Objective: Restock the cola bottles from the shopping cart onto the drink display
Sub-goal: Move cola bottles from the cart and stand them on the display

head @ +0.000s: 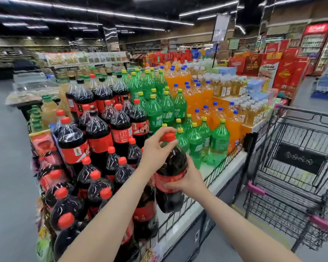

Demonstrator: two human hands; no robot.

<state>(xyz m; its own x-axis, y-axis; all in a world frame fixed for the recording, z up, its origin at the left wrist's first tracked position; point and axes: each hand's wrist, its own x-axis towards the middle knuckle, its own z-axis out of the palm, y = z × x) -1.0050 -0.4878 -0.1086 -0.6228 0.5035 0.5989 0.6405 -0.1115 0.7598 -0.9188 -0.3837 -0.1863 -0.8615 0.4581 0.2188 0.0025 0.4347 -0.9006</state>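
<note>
Fingers of the left hand are curling round the red screw cap of a large dark plastic cola bottle with a red label, while the right hand is gripping its label band — the bottle is hanging upright over the wire front rail of the tiered drink display, between stacked cola bottles and green soda bottles. Just right, a black wire shopping cart is standing.

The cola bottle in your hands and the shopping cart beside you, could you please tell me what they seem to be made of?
Cola bottle: probably clear glossy plastic, since light streaks glint on it; red cap looks matte plastic. Shopping cart: apparently dark-coated metal wire, given its thin grid.
</note>
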